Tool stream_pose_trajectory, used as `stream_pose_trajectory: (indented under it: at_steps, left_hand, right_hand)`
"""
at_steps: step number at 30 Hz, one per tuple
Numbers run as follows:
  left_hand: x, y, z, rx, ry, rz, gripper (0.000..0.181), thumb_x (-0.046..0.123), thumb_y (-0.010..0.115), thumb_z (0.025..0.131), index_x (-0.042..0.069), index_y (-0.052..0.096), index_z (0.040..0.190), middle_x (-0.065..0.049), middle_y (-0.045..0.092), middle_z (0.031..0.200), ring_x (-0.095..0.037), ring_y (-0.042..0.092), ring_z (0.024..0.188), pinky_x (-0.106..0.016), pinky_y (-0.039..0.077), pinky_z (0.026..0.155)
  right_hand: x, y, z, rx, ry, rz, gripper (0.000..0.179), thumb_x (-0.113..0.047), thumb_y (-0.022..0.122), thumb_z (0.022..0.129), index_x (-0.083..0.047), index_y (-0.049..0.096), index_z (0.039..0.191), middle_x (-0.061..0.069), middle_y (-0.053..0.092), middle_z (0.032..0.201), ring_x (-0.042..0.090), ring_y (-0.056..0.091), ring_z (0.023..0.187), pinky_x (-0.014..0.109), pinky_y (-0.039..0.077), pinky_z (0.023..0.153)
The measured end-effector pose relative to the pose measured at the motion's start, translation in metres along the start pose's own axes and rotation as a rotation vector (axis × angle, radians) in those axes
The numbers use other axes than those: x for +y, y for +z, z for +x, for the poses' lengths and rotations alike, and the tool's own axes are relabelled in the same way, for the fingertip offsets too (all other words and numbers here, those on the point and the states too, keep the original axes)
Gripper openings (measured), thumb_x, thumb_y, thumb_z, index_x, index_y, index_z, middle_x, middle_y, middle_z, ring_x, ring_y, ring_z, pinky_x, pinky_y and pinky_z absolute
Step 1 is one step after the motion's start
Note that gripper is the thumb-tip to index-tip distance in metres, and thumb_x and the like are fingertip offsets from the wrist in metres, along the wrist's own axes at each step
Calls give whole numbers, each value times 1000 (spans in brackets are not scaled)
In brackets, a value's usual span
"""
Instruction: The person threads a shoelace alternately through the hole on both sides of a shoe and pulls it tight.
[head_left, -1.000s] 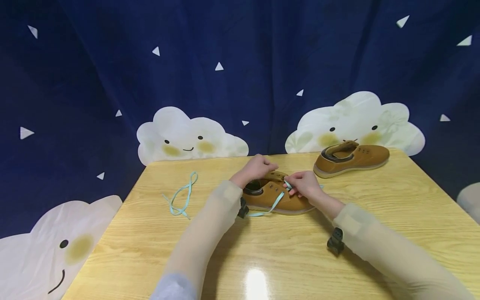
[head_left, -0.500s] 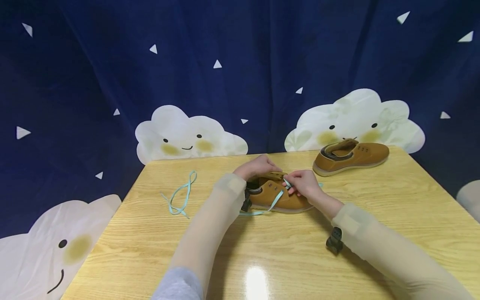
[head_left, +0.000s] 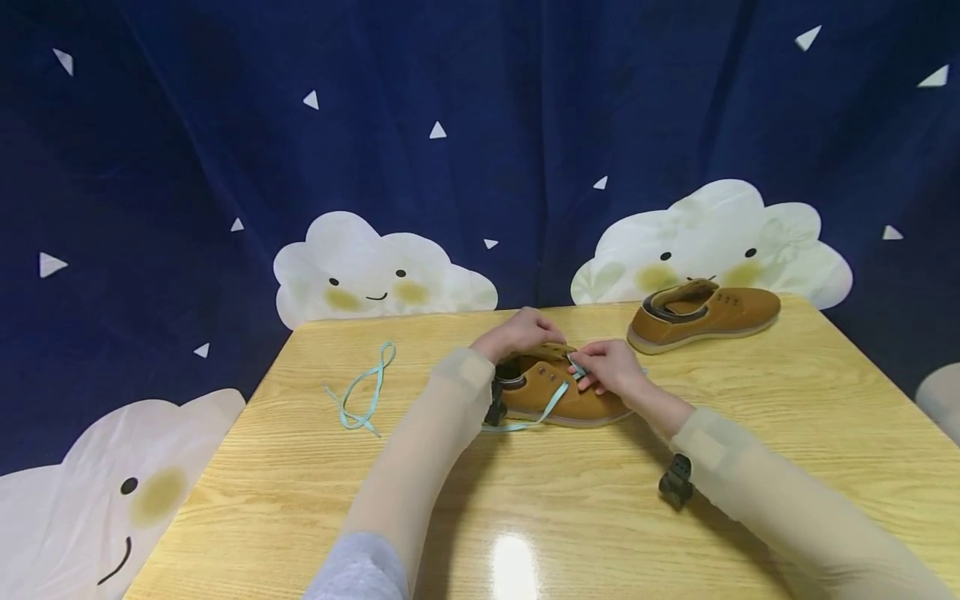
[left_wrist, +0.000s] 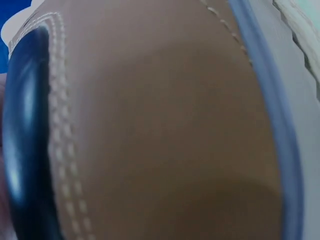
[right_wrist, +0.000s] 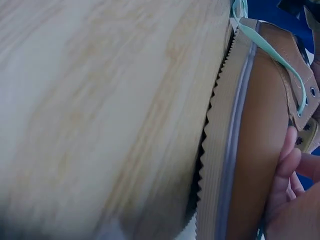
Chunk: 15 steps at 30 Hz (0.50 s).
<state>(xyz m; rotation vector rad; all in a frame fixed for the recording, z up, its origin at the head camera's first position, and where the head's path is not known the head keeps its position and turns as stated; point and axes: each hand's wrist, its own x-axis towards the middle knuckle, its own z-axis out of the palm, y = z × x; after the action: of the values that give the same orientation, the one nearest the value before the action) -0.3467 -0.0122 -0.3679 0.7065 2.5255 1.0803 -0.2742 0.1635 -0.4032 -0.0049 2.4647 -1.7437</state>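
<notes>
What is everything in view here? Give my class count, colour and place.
Low brown leather shoe: one, brown, mid-table
Second brown leather shoe: one, brown, table's back right
Flat mint fabric lace: apparently one, mint, in the first shoe's eyelet
Loose, looped mint fabric lace: one, mint, table's left
Pale wooden table: one, yellowish, underneath
Dark blue fabric curtain: one, dark blue, behind
White puffy clouds: four, white, on the curtain
White triangles: eleven, white, on the curtain
Black devices: two, black, at the wrists
Beige sleeves: two, beige, forearms
Grey-blue cloth: one, grey-blue, left elbow
Left hand: one, bare, over the first shoe
Right hand: one, bare, pinching mint lace
</notes>
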Motion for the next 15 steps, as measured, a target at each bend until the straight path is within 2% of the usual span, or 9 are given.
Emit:
stream_pose_trajectory:
  at_steps: [4, 7, 11, 15]
  left_hand:
    - [-1, -3, -1, 79, 4, -71, 18, 12, 64, 94, 0, 76, 96, -4, 69, 90, -10, 54, 76, -18, 42, 66]
    - [-3, -9, -1, 131, -13, -114, 19, 11, 62, 95, -3, 74, 97, -11, 71, 90, -15, 61, 75, -22, 45, 62]
    - [-7, -17, -1, 192, -65, -178, 20, 12, 59, 97, -3, 72, 100, -16, 72, 93, -24, 69, 83, -31, 51, 65]
    - [-12, -22, -1, 245, -97, -209, 20, 13, 58, 98, -4, 70, 102, -16, 72, 93, -25, 70, 84, -37, 53, 71]
  right_hand:
    - [-5, -10, -2, 9, -51, -57, 25, -11, 59, 97, 10, 66, 108, 9, 72, 81, 10, 66, 55, 22, 45, 43]
    - [-9, -18, -2, 50, -95, -105, 23, -10, 62, 95, 10, 67, 106, 16, 71, 85, 10, 64, 53, 21, 43, 43]
    - [-11, -25, 1, 92, -165, -226, 20, -10, 67, 93, 8, 70, 102, 23, 69, 101, 13, 64, 55, 21, 43, 47]
    - [-6, -27, 5, 93, -235, -350, 19, -12, 71, 90, 3, 73, 101, 22, 67, 109, 17, 65, 63, 24, 45, 54]
